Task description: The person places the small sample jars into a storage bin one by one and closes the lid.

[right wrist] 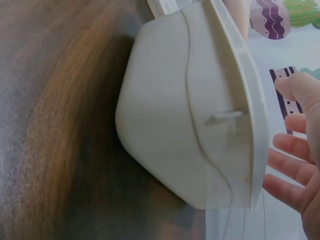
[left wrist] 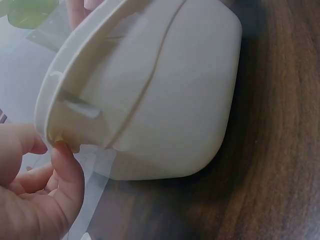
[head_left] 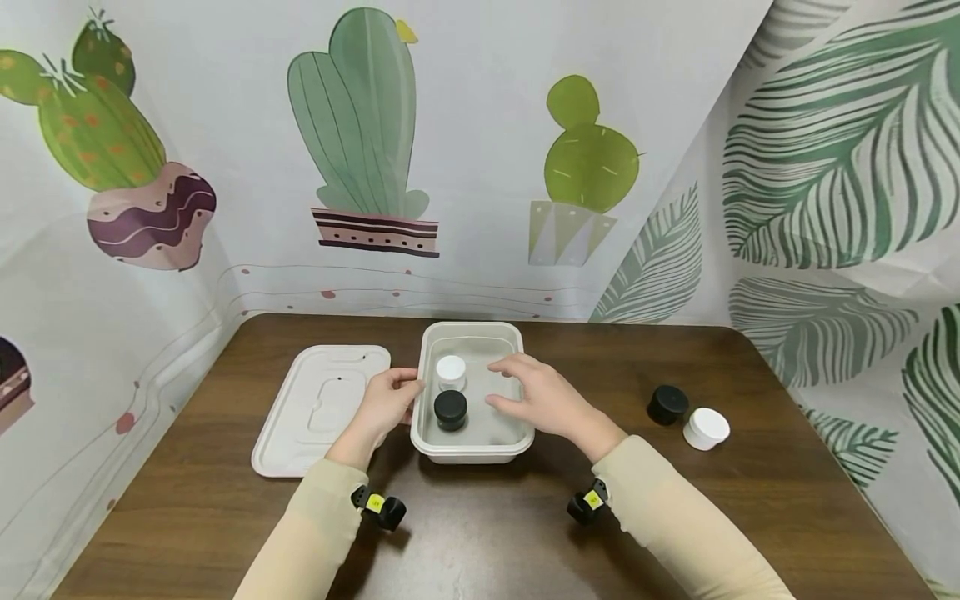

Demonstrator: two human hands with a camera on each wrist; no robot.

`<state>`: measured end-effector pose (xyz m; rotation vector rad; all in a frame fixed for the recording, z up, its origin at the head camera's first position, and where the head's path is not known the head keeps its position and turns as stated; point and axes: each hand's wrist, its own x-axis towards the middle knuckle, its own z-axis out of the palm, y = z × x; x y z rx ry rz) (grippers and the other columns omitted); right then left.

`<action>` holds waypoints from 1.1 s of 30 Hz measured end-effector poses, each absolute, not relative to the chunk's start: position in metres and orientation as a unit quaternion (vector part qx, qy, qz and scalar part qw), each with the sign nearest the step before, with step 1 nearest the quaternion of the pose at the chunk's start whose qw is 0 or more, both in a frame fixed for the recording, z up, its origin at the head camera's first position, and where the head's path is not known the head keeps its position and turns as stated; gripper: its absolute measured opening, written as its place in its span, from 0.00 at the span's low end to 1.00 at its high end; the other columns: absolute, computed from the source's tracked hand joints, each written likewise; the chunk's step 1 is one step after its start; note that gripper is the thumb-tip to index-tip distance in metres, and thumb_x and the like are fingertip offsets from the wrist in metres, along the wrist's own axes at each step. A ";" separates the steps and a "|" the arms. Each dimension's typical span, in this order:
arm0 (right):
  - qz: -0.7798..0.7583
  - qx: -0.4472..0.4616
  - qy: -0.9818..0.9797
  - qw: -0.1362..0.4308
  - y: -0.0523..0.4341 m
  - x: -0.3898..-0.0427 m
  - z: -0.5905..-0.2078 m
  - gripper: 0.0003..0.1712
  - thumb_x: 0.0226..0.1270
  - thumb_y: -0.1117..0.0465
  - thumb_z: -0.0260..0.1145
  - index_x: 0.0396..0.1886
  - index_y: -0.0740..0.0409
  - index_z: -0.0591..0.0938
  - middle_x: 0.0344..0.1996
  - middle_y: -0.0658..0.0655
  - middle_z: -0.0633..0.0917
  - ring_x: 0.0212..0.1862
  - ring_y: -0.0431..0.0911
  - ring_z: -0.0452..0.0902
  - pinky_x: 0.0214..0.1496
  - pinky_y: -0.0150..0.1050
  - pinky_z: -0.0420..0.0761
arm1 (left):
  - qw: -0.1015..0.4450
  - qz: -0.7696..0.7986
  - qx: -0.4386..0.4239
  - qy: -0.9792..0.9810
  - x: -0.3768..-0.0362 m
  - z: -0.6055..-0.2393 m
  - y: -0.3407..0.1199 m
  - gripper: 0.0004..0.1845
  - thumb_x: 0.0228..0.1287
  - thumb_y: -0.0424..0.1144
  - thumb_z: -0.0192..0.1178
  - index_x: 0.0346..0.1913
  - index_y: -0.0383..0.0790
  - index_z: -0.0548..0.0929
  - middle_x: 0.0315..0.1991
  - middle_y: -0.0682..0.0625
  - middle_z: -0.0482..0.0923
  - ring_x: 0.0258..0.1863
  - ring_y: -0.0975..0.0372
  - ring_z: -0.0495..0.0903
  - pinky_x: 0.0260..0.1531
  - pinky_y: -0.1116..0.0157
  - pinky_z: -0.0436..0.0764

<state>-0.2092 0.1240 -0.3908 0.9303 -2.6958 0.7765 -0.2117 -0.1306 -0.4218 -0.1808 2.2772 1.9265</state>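
Observation:
A cream plastic box (head_left: 472, 454) stands open on the table, holding a small white jar (head_left: 452, 372) and a black-lidded jar (head_left: 451, 409) along its left side. My left hand (head_left: 384, 406) pinches the box's left rim between thumb and fingers; the left wrist view shows this grip (left wrist: 45, 185) at the rim. Over the box's right part is my right hand (head_left: 543, 397), thumb and fingers spread apart with nothing between them. In the right wrist view those fingers (right wrist: 295, 150) are extended beside the rim.
Left of the box lies its flat white lid (head_left: 285, 433), partly behind my left hand. To the right stand a black jar (head_left: 667, 404) and a white jar (head_left: 706, 428) side by side on the brown table (head_left: 750, 517). A cactus-patterned wall covering (head_left: 480, 167) rises behind.

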 end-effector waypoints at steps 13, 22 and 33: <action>0.288 0.291 -0.908 0.091 0.141 -0.208 -0.395 0.25 0.59 0.49 0.69 0.54 0.55 0.79 0.48 0.51 0.81 0.48 0.44 0.79 0.49 0.40 0.80 | 0.072 0.646 -0.062 0.757 -0.209 -0.419 -0.129 0.19 0.66 0.33 0.54 0.56 0.26 0.73 0.42 0.36 0.78 0.23 0.64 0.79 0.20 0.68 0.79; 0.320 0.273 -0.903 0.087 0.152 -0.207 -0.399 0.25 0.59 0.51 0.69 0.54 0.57 0.79 0.48 0.56 0.82 0.49 0.49 0.79 0.50 0.45 0.79 | 0.074 0.643 -0.064 0.760 -0.211 -0.424 -0.130 0.19 0.67 0.34 0.54 0.57 0.28 0.73 0.43 0.35 0.78 0.23 0.64 0.79 0.20 0.69 0.79; 0.345 0.249 -0.902 0.076 0.165 -0.205 -0.404 0.27 0.59 0.50 0.69 0.55 0.57 0.78 0.50 0.57 0.81 0.51 0.53 0.79 0.51 0.51 0.79 | 0.080 0.642 -0.063 0.760 -0.210 -0.423 -0.132 0.18 0.67 0.34 0.54 0.56 0.26 0.73 0.36 0.40 0.77 0.22 0.64 0.77 0.19 0.70 0.78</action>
